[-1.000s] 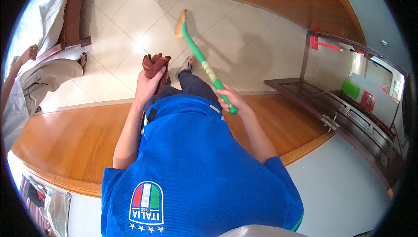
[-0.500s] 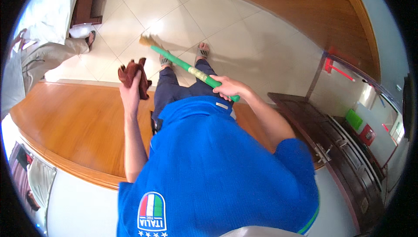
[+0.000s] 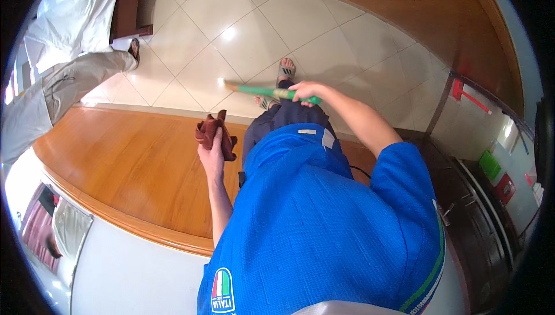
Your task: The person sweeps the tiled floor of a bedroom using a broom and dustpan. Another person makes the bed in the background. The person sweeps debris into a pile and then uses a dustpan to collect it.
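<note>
My right hand (image 3: 307, 90) is closed round the upper end of a green-handled broom (image 3: 261, 91). The handle runs nearly level across the front of my legs, and its straw-coloured bristles (image 3: 231, 86) point left over the tiles; whether they touch the floor I cannot tell. Bunched in my left hand (image 3: 213, 154) is a reddish-brown cloth (image 3: 211, 131), gripped between thumb and fingers above the wooden surface. Its folds hide some of the fingers. The two hands are apart.
Pale floor tiles (image 3: 243, 31) lie ahead. A polished wooden ledge (image 3: 133, 159) curves along the left, and wooden panelling (image 3: 393, 2) stands at the far right. Another person in light trousers (image 3: 81, 80) is at the left. A dark cabinet (image 3: 474, 211) stands at the right.
The broom has swung from a steep slant to nearly level, its bristle end coming closer to my legs. My feet have shifted in a step. Both hands keep their holds.
</note>
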The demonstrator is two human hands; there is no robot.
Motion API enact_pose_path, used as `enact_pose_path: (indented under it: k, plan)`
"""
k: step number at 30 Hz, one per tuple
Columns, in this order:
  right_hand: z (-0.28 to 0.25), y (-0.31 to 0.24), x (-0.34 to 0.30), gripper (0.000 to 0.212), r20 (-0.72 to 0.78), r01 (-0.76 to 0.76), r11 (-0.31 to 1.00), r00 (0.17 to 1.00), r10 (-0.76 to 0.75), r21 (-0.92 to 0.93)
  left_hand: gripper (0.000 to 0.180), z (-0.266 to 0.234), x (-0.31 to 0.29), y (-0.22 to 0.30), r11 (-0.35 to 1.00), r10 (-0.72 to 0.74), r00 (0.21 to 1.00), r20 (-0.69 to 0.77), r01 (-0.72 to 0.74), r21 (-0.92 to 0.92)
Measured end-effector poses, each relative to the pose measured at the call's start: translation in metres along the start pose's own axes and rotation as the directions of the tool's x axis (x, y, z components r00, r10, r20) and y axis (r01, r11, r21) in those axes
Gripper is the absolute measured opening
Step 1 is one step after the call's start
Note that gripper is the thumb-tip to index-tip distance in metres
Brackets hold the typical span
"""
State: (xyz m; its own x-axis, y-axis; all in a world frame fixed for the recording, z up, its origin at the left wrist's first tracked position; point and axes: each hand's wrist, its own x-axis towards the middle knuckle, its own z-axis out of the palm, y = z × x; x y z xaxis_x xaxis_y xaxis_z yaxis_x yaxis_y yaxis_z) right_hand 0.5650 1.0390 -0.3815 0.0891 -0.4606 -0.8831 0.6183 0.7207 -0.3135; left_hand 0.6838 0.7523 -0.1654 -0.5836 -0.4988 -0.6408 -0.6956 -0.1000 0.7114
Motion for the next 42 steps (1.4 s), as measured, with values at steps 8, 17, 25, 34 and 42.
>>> enact_pose_path:
  k: [8, 17, 25, 34, 42]
  plan:
    - [-0.12, 0.041, -0.096, 0.068, -0.255, -0.085, 0.962, 0.955, 0.153, 0.259, 0.041, 0.003, -0.001, 0.021, 0.999, 0.02, 1.0, -0.006, -0.02, 0.031]
    - [-0.085, 0.019, -0.157, 0.067, -0.444, -0.05, 0.998, 0.895, 0.034, -0.024, 0.039, -0.001, 0.012, 0.029, 0.987, 0.138, 0.986, 0.095, -0.145, 0.064]
    - [0.043, 0.011, -0.179, 0.078, -0.525, 0.127, 0.991, 0.848, -0.081, 0.053, 0.037, -0.031, 0.029, 0.03, 0.991, 0.104, 0.974, 0.2, -0.118, 0.06]
    - [0.089, -0.064, -0.045, 0.06, -0.021, 0.302, 0.953, 0.953, -0.303, -0.032, 0.041, -0.073, 0.022, 0.045, 0.989, 0.129, 0.981, 0.148, -0.138, 0.051]
    - [0.057, -0.034, 0.092, 0.045, -0.077, 0.135, 0.903, 0.991, -0.113, 0.407, 0.039, -0.093, -0.003, 0.034, 0.975, 0.127, 0.992, -0.023, -0.121, 0.189]
